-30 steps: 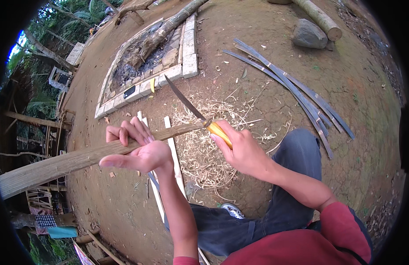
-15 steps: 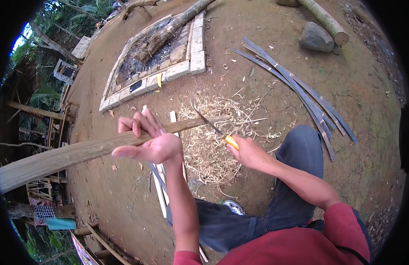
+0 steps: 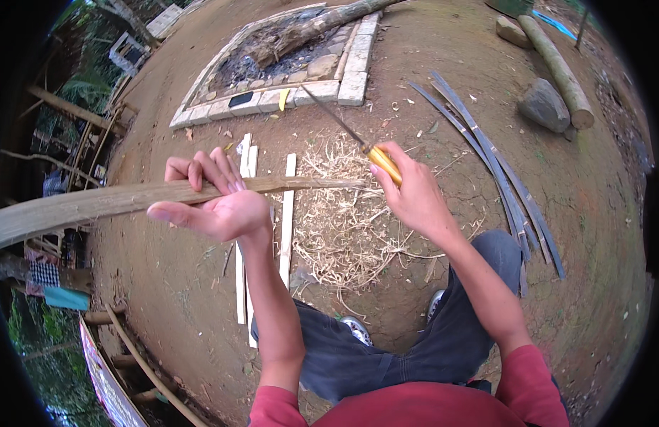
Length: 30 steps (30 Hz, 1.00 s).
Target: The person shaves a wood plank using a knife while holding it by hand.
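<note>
Bare reddish earth spreads under us, with a stone-edged fire pit [image 3: 272, 78] beyond both hands and a heap of pale curled shavings [image 3: 344, 220] just below them. Our left hand [image 3: 215, 203] lies palm up, fingers curled over the long flat weathered bamboo slat [image 3: 116, 203], which runs far out past that hand's outer side, its cut end reaching toward the right hand. Our right hand [image 3: 415, 196] is closed around the yellow handle of a slim dark-bladed knife [image 3: 351, 135]. Half a second ago the blade bit at the slat's end; now it has lifted clear and points away from us, so we judge one paring stroke finished. White cut strips [image 3: 287, 213] lie under the left wrist, and dark split strips [image 3: 486, 164] fan outside the right hand, leaving open ground between them.
</note>
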Tool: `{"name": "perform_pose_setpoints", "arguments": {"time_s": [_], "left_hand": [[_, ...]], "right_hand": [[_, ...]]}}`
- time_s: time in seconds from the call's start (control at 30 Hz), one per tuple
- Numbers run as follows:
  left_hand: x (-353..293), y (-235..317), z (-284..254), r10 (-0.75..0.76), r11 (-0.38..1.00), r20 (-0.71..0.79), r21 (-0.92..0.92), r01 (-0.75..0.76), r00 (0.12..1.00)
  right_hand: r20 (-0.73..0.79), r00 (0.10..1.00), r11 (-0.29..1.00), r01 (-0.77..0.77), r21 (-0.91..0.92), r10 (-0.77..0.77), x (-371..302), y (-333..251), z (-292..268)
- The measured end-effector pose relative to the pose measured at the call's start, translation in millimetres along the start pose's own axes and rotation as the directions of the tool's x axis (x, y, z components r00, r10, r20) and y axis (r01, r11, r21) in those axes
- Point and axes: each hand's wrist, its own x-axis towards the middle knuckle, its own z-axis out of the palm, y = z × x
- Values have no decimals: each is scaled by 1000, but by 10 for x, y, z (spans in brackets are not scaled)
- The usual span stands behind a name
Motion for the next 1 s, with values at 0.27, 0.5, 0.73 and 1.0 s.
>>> {"name": "perform_pose_setpoints", "arguments": {"time_s": [0.27, 0.5, 0.73, 1.0], "left_hand": [[39, -150, -60, -29, 1000, 55, -10, 30, 998], [45, -172, -50, 0, 1000, 72, -17, 2, 997], [64, -197, -97, 18, 999, 17, 27, -19, 1000], [175, -258, -278, 24, 1000, -33, 20, -23, 999]], "right_hand": [[169, 985, 998, -29, 48, 21, -256, 151, 401], [196, 979, 999, 53, -1, -51, -291, 108, 310], [213, 970, 976, -155, 155, 121, -309, -78, 315], [235, 970, 987, -95, 129, 63, -325, 52, 457]]}}
